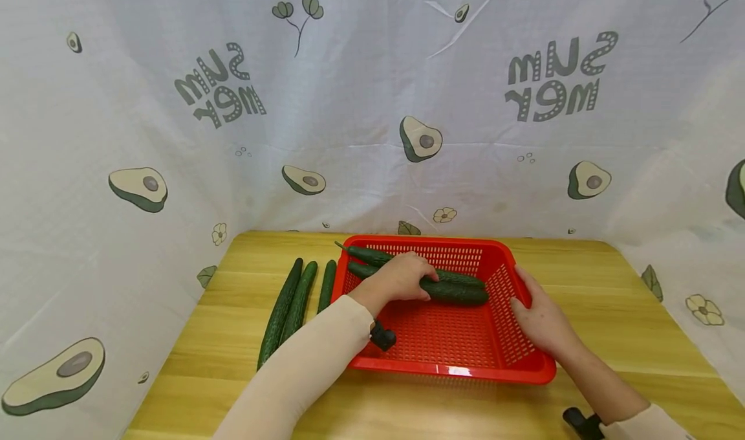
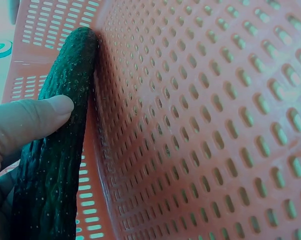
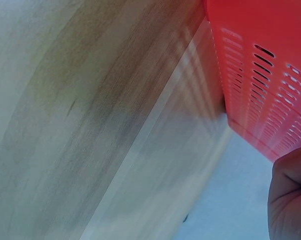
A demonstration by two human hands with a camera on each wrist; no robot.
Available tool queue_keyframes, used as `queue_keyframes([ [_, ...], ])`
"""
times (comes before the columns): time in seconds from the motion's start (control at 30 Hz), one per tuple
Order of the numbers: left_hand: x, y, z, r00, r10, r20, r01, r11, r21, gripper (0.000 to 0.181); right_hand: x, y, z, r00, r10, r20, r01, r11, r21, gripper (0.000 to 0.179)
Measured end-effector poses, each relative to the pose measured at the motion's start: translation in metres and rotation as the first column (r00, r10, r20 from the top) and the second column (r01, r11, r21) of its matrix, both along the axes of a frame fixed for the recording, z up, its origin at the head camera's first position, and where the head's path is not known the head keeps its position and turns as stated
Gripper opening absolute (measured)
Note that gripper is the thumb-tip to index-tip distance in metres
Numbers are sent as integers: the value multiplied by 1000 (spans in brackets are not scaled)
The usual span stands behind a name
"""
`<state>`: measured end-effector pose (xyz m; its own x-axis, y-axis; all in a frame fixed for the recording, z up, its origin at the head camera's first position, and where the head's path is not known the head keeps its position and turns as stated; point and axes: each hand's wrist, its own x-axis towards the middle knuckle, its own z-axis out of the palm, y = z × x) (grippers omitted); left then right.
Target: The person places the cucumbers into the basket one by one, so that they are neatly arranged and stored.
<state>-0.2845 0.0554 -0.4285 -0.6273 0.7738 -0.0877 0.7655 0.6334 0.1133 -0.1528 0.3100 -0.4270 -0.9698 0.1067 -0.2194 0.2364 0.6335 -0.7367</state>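
Note:
Inside the red perforated plastic basket [image 1: 431, 367], my left hand [image 1: 401, 277] grips a dark green cucumber [image 1: 456, 292]. In the left wrist view its thumb [image 2: 45, 117] lies across that cucumber [image 2: 55, 165], which lies along the basket wall, with the other fingers mostly hidden behind. Another cucumber [image 1: 368, 254] with a stem lies just behind, its stem end poking over the basket's left rim. My right hand [image 1: 541, 317] holds the basket's right rim, thumb inside and fingers outside. The right wrist view shows part of this hand [image 3: 293, 195] against the basket's outer side [image 3: 260, 80].
Left of the basket, several cucumbers lie side by side on the wooden table [image 1: 198, 369], among them a long one [image 1: 281, 314], a second [image 1: 299, 301] and a third [image 1: 327, 285] partly behind my left arm. A white printed curtain [image 1: 361, 200] surrounds the table's back and sides.

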Motion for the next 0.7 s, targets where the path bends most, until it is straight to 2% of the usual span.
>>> queue_keyframes([
  [0.3,0,-1,1,999,16,40,-17,999,34,38,0,-1,2,1000,-2,3,2,1000,15,71],
  [0.7,1,-2,0,998,33,60,-37,997,64,40,1,-2,2,1000,12,-12,-12,998,58,71],
])
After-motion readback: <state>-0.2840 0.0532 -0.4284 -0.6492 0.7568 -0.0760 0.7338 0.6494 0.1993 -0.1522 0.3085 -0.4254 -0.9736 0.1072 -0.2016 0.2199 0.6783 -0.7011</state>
